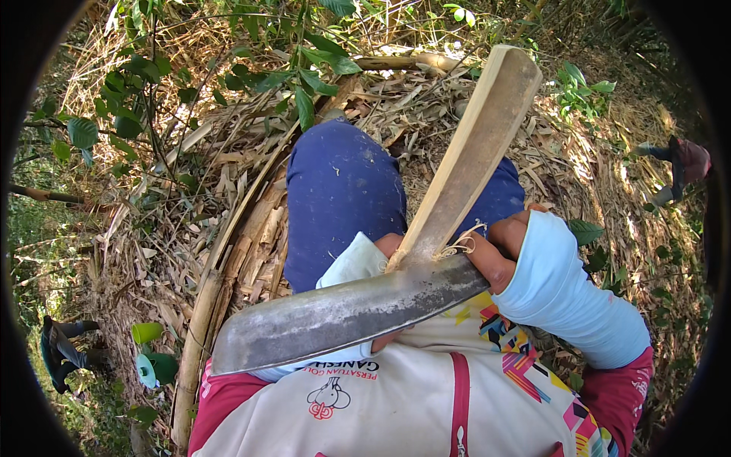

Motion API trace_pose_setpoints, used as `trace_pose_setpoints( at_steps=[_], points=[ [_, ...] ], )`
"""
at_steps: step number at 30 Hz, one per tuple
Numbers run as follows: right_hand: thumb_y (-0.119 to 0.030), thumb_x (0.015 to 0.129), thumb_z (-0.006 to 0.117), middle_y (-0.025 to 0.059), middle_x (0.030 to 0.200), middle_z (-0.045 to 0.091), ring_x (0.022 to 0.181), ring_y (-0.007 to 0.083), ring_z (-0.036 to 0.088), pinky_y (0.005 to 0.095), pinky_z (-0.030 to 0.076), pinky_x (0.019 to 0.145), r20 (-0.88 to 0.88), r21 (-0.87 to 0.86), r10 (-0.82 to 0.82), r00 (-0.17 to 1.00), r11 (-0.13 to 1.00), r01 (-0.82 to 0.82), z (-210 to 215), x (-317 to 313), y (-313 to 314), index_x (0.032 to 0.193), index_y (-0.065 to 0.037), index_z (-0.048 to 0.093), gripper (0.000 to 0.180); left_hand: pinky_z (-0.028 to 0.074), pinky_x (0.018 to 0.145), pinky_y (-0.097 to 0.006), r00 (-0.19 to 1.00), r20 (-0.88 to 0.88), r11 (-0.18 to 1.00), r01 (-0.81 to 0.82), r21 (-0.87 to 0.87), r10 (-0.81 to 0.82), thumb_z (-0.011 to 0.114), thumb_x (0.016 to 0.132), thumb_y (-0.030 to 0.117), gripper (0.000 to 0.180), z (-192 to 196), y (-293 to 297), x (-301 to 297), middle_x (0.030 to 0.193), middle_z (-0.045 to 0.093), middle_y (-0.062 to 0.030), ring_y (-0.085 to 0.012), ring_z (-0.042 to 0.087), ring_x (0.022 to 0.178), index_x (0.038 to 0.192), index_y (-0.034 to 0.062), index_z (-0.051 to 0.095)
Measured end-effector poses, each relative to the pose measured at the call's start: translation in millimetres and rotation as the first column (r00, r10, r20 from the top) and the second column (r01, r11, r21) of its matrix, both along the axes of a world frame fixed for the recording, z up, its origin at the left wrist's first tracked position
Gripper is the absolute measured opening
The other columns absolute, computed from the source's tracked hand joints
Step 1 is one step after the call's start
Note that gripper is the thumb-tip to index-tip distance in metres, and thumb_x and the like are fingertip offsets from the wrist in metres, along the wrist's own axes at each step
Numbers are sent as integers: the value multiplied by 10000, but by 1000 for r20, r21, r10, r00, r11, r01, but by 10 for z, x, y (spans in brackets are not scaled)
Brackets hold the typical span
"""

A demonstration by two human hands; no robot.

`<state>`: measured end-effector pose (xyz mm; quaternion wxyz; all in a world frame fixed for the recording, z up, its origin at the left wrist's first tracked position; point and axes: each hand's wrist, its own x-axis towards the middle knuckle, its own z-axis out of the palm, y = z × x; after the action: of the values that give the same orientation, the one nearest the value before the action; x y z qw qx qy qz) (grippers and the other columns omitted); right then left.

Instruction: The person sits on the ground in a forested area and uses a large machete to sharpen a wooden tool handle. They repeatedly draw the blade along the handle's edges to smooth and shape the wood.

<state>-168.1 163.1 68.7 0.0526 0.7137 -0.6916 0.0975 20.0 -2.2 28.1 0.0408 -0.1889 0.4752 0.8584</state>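
Observation:
My right hand [506, 247] is closed at the near end of a machete, its fingers curled and the grip hidden from view. The broad, dark grey machete blade [335, 316] slants across in front of my torso, its tip toward the lower left. Against the blade's upper edge rests a carved piece of wood [476, 145], pale, wide at its far end and narrowing toward me. Thin curled shavings [459, 245] cling where wood and blade meet. My left hand [390, 245], mostly hidden behind the blade, is closed around the narrow end of the wood.
My knees in blue trousers [343, 194] are under the wood. A long split bamboo pole [209, 297] curves along my left over dry leaves. Beyond it stand a lime-green cup [146, 332] and a teal container [158, 369]. Leafy branches [304, 72] hang ahead; a partly seen person [685, 161] is far right.

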Motion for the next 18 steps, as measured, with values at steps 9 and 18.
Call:
trace_pose_setpoints(
  at_steps=[9, 18],
  points=[
    [-384, 750, 606, 46, 658, 485, 529, 219, 514, 394, 393, 461, 64, 88, 4, 998, 996, -10, -42, -26, -99, 1106, -149, 616, 426, 505, 550, -260, 1000, -2, 1000, 27, -4, -27, 727, 861, 178, 445, 74, -14, -149, 835, 610, -36, -121, 623, 706, 1200, 40, 473],
    [-317, 732, 641, 51, 673, 510, 559, 215, 550, 377, 383, 458, 27, 89, -55, 998, 995, 52, -80, 40, -316, 1119, -117, 600, 437, 492, 583, -236, 999, -53, 987, 0, -162, -8, 631, 940, 204, 396, 9, -63, -133, 881, 577, -45, -94, 557, 703, 1233, 12, 446]
  ],
)
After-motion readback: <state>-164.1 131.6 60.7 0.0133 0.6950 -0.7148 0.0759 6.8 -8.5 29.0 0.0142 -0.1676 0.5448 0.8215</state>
